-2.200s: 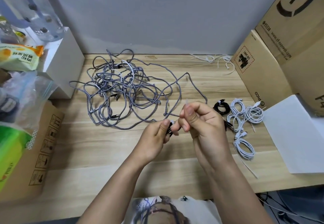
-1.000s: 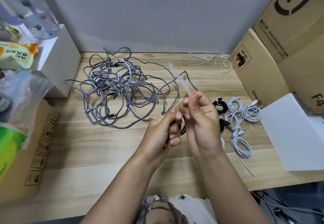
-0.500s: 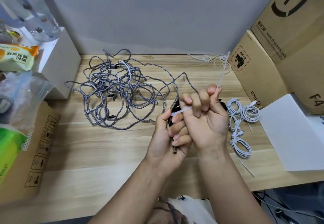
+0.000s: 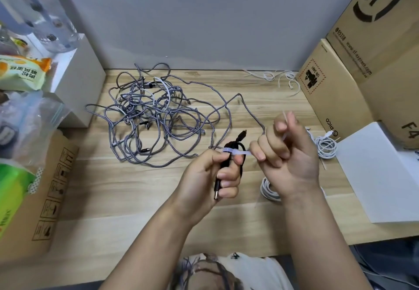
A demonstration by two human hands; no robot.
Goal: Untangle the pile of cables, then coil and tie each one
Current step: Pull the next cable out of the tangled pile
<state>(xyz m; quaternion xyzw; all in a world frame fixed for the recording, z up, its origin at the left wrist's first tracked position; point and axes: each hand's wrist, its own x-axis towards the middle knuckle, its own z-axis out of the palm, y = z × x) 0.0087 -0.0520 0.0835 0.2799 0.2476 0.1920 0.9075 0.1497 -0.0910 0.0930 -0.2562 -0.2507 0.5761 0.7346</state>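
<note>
Wooden desk (image 4: pixel 158 190) boards are running from a cardboard box (image 4: pixel 38 190) at the left edge to stacked cartons (image 4: pixel 353 81) on the right. Behind the hands, a grey tangle of cables (image 4: pixel 154 117) is lying spread out. The left hand (image 4: pixel 210 176) is gripping a coiled black cable (image 4: pixel 229 160), fingers curled round it, thumb pressing the white zip tie (image 4: pixel 238 153) circling the bundle. The right hand (image 4: pixel 288 153), fingers closed, is pinching the tie's tail. Tied white cables (image 4: pixel 326 146) are resting just beyond, partly hidden by that hand.
</note>
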